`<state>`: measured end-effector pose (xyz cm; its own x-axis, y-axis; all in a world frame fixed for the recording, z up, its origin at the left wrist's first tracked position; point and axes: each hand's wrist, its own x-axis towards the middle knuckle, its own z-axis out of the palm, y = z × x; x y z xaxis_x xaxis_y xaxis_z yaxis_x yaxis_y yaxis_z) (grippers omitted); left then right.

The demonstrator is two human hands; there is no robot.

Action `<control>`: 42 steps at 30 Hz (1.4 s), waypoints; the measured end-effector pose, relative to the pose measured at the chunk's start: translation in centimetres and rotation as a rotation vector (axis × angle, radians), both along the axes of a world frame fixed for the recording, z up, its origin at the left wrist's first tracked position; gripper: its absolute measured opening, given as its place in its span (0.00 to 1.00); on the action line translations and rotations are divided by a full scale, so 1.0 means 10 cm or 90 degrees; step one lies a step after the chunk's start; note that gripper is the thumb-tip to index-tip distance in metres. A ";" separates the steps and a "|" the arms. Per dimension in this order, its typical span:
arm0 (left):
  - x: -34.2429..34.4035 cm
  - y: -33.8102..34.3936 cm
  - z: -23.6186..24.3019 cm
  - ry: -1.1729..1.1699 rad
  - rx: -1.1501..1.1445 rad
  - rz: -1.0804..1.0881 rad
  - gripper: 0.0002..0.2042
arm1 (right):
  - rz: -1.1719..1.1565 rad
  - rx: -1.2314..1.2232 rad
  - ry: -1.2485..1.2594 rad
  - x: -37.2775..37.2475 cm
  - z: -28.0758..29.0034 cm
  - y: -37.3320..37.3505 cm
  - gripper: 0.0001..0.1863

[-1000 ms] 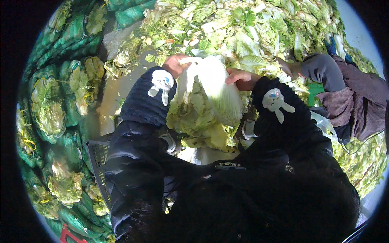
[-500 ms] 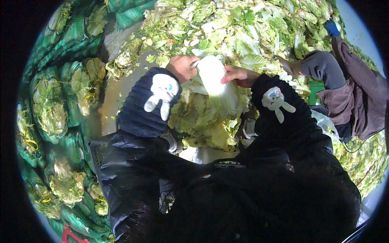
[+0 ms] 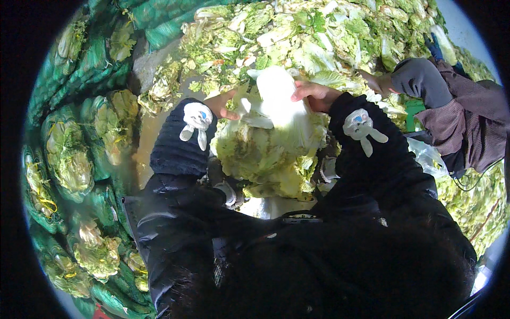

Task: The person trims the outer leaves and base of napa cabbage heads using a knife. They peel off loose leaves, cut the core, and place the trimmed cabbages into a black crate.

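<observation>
In front of me is a napa cabbage, its white base toward the far side and its pale green leaves toward me. My right hand grips its right side, thumb and fingers pressed on the white stalk. To the left of the cabbage my left hand has its thumb and fingers apart. A loose pale leaf is right beside its fingertips; whether they touch is unclear. Beneath the cabbage lies a heap of yellowish outer leaves.
Green mesh sacks of cabbages line the left side. A large pile of trimmed leaves spreads across the far side. At the right another person sits close by, a blue-gloved hand by a cabbage. A green object stands between us.
My left hand has come off the cabbage and moved left and slightly toward me, its fingers parting. A pale leaf now shows beside it. The right hand stays on the cabbage.
</observation>
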<state>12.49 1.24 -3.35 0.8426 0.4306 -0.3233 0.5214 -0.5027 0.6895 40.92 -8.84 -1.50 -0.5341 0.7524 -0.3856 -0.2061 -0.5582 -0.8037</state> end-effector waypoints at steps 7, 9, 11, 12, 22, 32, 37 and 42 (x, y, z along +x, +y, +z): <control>-0.06 0.16 1.34 -0.229 -0.531 0.060 0.27 | -0.125 0.056 0.087 0.12 0.23 0.03 0.26; -0.05 0.12 2.06 -0.269 -0.451 -0.003 0.27 | -0.134 0.075 0.116 0.17 0.32 0.02 0.25; -0.03 0.11 2.61 -0.307 -0.279 -0.036 0.27 | -0.114 0.108 0.162 0.21 0.40 0.03 0.25; 0.05 0.09 2.64 -0.334 -0.207 -0.024 0.26 | -0.140 0.091 0.139 0.22 0.44 0.03 0.26; 0.50 -0.06 0.26 -0.676 -0.855 0.322 0.23 | -0.252 0.161 0.078 0.42 0.46 -0.01 0.14; 0.35 -0.19 0.67 -0.421 -0.464 0.474 0.22 | -0.235 0.140 0.159 0.24 0.44 -0.02 0.12; 0.68 -0.62 0.84 -0.384 -0.411 0.428 0.29 | -0.171 0.286 -0.016 -0.14 0.54 0.03 0.14; 0.76 -0.79 0.64 -0.540 -0.396 0.407 0.22 | -0.086 0.174 -0.167 -0.35 0.68 0.02 0.18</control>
<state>20.10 -6.62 3.07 0.5805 0.8110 -0.0734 -0.1767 0.2134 0.9608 37.38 -8.60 5.27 -0.3337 0.9028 -0.2714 -0.0303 -0.2980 -0.9541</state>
